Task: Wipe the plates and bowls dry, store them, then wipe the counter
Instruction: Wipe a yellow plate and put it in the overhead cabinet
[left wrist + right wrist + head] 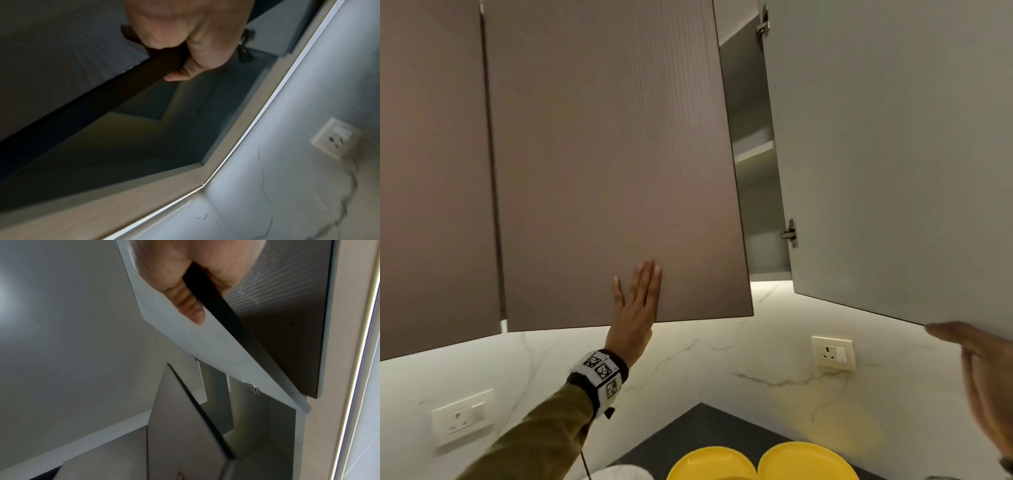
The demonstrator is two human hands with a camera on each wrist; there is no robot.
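Head view: the left hand [635, 301] lay flat, fingers straight and together, against the lower face of the brown ribbed cupboard door [606, 164], holding nothing; the right hand [983, 380] sat at the bottom edge of the pale grey open cupboard door [893, 154], its hold unclear in this view; the two yellow round plates [763, 462] rested on the dark worktop [698, 428] below, well apart from both hands. Judged risk: the two doors stood close across a narrow gap, so one swung carelessly could strike the other or nip a finger.

Left wrist view: the left hand's thumb [180, 74] curved under the dark bottom edge of the brown door [92, 100], the palm against its face; the picture was blurred; no plates were visible.

Right wrist view: the right hand's fingers [191, 305] were curled over the pale inner face of the grey door [216, 345], gripping its edge; the brown door stood ajar further off; judged risk: a slip at this edge grip would let the sprung door swing free; no plates were visible.
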